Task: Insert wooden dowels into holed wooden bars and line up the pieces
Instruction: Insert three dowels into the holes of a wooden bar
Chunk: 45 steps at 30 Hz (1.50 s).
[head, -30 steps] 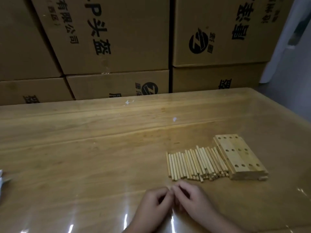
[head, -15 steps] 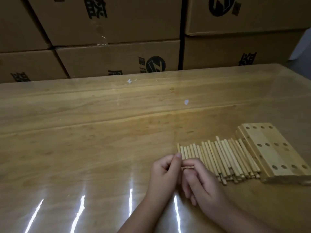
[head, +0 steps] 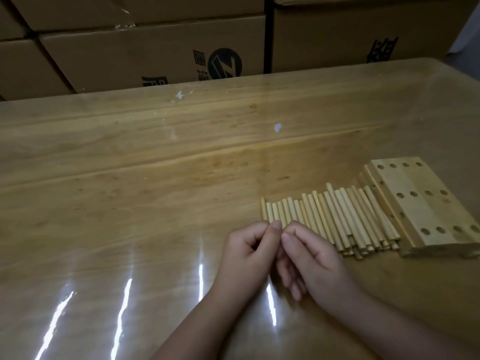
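Dowels (head: 330, 219): row of thin sticks lying side by side on desk (head: 130, 190), touching left edge of holed bars (head: 420, 211). Judged light, stiff, smooth, prone to roll; pinch one near its end, lift clear of neighbours. Bars: flat stack, holes up, none filled. Left hand (head: 244, 253) and right hand (head: 322, 266) left of bars, over row's near-left end. Fingers (head: 276, 226) curled, tips meeting; cannot tell if dowel pinched. Cardboard boxes (head: 130, 55) behind bars.
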Tool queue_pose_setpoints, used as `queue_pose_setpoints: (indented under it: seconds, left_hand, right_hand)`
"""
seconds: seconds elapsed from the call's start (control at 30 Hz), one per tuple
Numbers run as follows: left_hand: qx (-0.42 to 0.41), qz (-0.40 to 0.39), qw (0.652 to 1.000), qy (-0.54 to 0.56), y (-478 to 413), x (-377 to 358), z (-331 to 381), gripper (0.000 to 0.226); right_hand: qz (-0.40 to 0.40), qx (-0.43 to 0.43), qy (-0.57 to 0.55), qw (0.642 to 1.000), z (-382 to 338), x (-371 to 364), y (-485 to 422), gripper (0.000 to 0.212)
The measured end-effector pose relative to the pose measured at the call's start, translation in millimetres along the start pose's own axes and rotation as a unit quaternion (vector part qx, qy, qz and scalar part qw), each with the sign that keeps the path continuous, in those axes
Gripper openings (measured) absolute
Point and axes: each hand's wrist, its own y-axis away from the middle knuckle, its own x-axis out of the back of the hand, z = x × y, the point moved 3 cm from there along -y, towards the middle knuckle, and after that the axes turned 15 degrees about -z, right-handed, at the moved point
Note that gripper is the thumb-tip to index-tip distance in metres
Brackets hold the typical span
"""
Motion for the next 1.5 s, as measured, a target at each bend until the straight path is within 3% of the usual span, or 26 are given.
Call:
queue_pose_setpoints:
  seconds: [0.6,0.73,0.83,0.9,0.97,1.07,1.13,1.4,1.5]
  left_hand:
    - [-0.033,-0.002,0.999,0.022,-1,0,5,0.05]
    - [-0.023,0.042,0.999,-0.012,-3,6,7,0.046]
    - [-0.018,0.068,0.997,-0.018,-4,10,3,0.048]
    - [-0.02,0.071,0.997,-0.028,-4,12,2,0.051]
    - [-0.021,0.071,0.997,-0.036,-5,12,2,0.051]
    - [-0.02,0.067,0.997,-0.035,-6,12,1,0.051]
    - [-0.018,0.061,0.997,-0.032,-6,12,0,0.051]
    - [-0.018,0.06,0.998,-0.017,-5,12,1,0.049]
    - [-0.017,0.064,0.998,-0.013,-4,13,2,0.047]
  right_hand:
    - [-0.01,0.035,0.075,0.997,2,-5,-2,0.029]
    - [-0.029,0.039,0.191,0.98,-13,0,0,0.024]
    - [0.032,0.045,0.291,0.955,-42,21,1,0.022]
    - [0.091,-0.002,0.312,0.946,-63,44,0,0.021]
    - [0.121,-0.096,0.42,0.894,-75,73,-5,0.02]
    - [0.17,-0.261,0.603,0.734,-76,119,-5,0.021]
    - [0.202,-0.356,0.638,0.652,-69,137,2,0.027]
    - [0.215,-0.401,0.69,0.563,-59,128,6,0.03]
    - [0.222,-0.391,0.704,0.55,-56,123,8,0.028]
